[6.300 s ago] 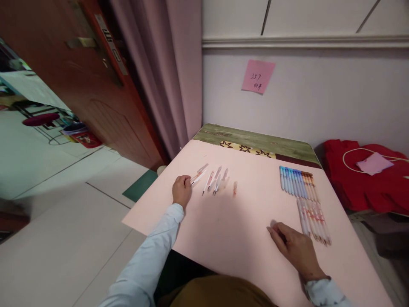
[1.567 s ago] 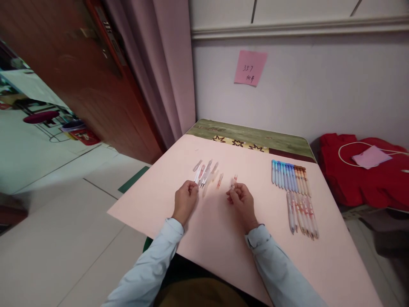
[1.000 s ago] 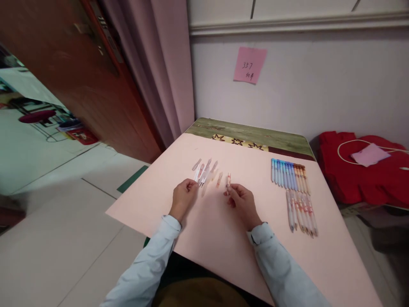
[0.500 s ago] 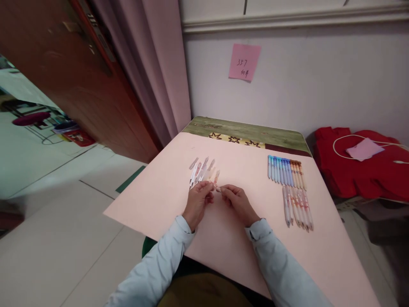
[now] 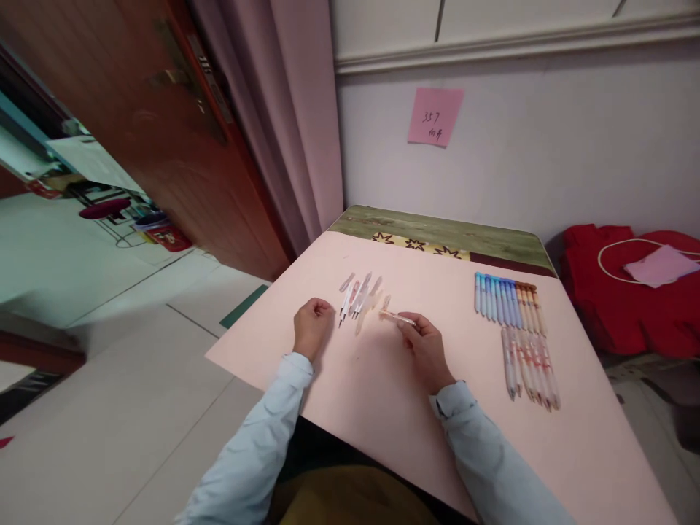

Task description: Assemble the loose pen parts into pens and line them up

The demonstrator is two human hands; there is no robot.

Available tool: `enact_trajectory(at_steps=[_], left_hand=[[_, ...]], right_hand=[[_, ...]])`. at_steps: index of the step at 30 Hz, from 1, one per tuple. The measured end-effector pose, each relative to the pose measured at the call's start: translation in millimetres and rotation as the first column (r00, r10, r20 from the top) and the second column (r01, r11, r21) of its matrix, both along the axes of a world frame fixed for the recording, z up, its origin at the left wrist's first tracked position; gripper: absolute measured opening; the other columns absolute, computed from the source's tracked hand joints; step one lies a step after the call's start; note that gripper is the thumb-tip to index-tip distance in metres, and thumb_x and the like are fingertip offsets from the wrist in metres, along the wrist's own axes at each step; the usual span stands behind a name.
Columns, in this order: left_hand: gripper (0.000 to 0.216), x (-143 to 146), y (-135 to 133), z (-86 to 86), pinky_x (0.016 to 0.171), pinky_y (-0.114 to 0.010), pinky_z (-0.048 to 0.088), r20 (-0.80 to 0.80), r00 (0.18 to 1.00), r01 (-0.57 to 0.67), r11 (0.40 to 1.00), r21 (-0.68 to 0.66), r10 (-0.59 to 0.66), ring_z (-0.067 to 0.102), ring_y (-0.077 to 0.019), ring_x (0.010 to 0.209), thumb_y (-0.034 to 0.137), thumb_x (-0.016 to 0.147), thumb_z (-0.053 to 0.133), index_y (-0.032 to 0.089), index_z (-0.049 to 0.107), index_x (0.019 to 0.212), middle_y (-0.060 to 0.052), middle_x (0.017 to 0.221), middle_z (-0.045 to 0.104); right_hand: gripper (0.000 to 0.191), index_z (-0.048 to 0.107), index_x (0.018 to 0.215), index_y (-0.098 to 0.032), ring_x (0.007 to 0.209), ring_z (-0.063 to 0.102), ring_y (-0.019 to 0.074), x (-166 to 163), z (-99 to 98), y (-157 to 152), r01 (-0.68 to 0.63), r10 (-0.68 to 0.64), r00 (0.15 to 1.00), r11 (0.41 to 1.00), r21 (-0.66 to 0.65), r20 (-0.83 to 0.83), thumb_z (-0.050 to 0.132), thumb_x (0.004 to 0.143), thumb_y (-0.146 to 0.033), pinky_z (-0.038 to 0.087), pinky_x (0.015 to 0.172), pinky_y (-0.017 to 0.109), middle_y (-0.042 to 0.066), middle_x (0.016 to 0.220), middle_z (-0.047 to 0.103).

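My right hand [image 5: 425,348] pinches a slim pale pen [image 5: 397,317] with orange print, holding it level just above the pink table sheet [image 5: 383,394]. My left hand [image 5: 311,326] rests curled on the sheet, fingers closed, right beside a small cluster of loose pen parts [image 5: 358,295]. Whether the left fingers hold anything is hidden. To the right lie a row of blue and orange pens [image 5: 506,297] and, below it, a row of pale patterned pens [image 5: 530,359].
A green wooden table edge [image 5: 442,232] shows behind the sheet. A pink sticky note [image 5: 434,117] hangs on the wall. A red bag [image 5: 634,299] lies at the right. A curtain [image 5: 295,124] and a brown door [image 5: 136,131] stand at the left.
Half a second ago both hands met over a pen at the centre. They have since parted: the right hand holds the pen, the left has drawn back to the left.
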State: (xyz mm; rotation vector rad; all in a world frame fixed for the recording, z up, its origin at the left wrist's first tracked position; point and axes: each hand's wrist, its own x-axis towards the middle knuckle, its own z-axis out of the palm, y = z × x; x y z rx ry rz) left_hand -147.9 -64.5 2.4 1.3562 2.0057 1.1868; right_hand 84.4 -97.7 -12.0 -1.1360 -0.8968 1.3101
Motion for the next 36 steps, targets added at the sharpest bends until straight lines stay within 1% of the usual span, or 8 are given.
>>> enact_trajectory(at_steps=[3,7,11,16,22,30,32,36], left_hand=[[0.004,-8.9,18.1,-0.4,0.062,-0.027,0.040,-0.160,0.985,0.033,0.987,-0.157,-0.058,0.058,-0.0172,0.067,0.023,0.069,0.062,0.020,0.064,0.068,-0.003,0.070,0.066],[0.009,1.1,36.8,4.2,0.064,-0.029,0.040,-0.284,0.950,0.047,0.960,-0.277,-0.129,0.062,-0.0205,0.074,0.029,0.069,0.066,0.021,0.065,0.067,-0.006,0.077,0.071],[0.014,9.5,45.5,10.9,0.063,-0.031,0.040,-0.304,0.937,0.040,0.920,-0.389,-0.169,0.064,-0.0246,0.077,0.033,0.067,0.071,0.021,0.065,0.062,-0.009,0.076,0.072],[0.017,14.4,48.8,16.5,0.064,-0.035,0.042,-0.298,0.937,0.019,0.880,-0.475,-0.181,0.067,-0.0300,0.081,0.035,0.064,0.074,0.020,0.067,0.062,-0.014,0.081,0.073],[0.020,21.5,49.4,19.7,0.065,-0.034,0.043,-0.355,0.918,-0.025,0.865,-0.500,-0.178,0.068,-0.0317,0.086,0.037,0.066,0.071,0.018,0.070,0.072,-0.018,0.086,0.073],[0.012,26.7,43.2,15.8,0.064,-0.033,0.041,-0.399,0.893,-0.002,0.887,-0.462,-0.206,0.067,-0.0299,0.085,0.029,0.069,0.066,0.018,0.071,0.070,-0.016,0.083,0.073],[0.012,24.9,41.7,13.3,0.062,-0.032,0.039,-0.383,0.905,0.001,0.901,-0.434,-0.185,0.066,-0.0286,0.083,0.030,0.070,0.065,0.019,0.071,0.069,-0.015,0.082,0.073],[0.012,15.4,36.5,10.3,0.058,-0.030,0.036,-0.247,0.961,0.031,0.938,-0.346,-0.123,0.061,-0.0221,0.066,0.028,0.070,0.064,0.019,0.065,0.061,-0.008,0.064,0.068]], right_hand=[[0.029,0.066,0.084,-0.020,0.052,0.043,0.0118,-2.8,1.7,-2.1,-0.014,0.013,1.000,0.998,0.058,0.014,0.070,0.077,-0.047,0.035,0.051,0.026,-0.006,0.056,0.048],[0.027,0.060,0.083,-0.021,0.054,0.049,0.0128,-4.1,1.8,-3.6,-0.016,0.018,1.000,0.998,0.065,-0.022,0.067,0.079,-0.047,0.040,0.052,0.026,-0.004,0.059,0.056],[0.031,0.060,0.082,-0.019,0.060,0.058,0.0142,-4.7,1.1,-2.5,-0.022,0.022,0.999,1.000,0.010,-0.036,0.074,0.073,-0.045,0.047,0.055,0.026,0.001,0.069,0.066],[0.027,0.060,0.080,-0.018,0.060,0.060,0.0126,-8.2,-2.2,-1.3,0.002,-0.002,1.000,1.000,0.017,-0.018,0.075,0.072,-0.039,0.046,0.051,0.024,0.007,0.085,0.072],[0.024,0.056,0.074,-0.019,0.053,0.056,0.0103,-10.8,-1.4,1.3,0.068,-0.068,0.997,0.998,0.006,-0.037,0.073,0.069,-0.035,0.042,0.046,0.023,0.006,0.084,0.072],[0.020,0.060,0.077,-0.018,0.052,0.051,0.0104,-4.2,2.7,4.5,0.034,-0.033,0.993,0.999,0.010,-0.112,0.071,0.073,-0.034,0.041,0.050,0.023,-0.003,0.057,0.060],[0.020,0.060,0.077,-0.018,0.052,0.050,0.0099,-2.2,2.1,5.5,0.023,-0.022,0.987,1.000,0.002,-0.162,0.071,0.073,-0.034,0.040,0.051,0.022,-0.003,0.059,0.060],[0.023,0.061,0.082,-0.019,0.055,0.049,0.0086,0.2,0.5,7.7,0.024,-0.028,0.962,1.000,-0.016,-0.271,0.074,0.073,-0.036,0.039,0.051,0.022,-0.001,0.072,0.065]])
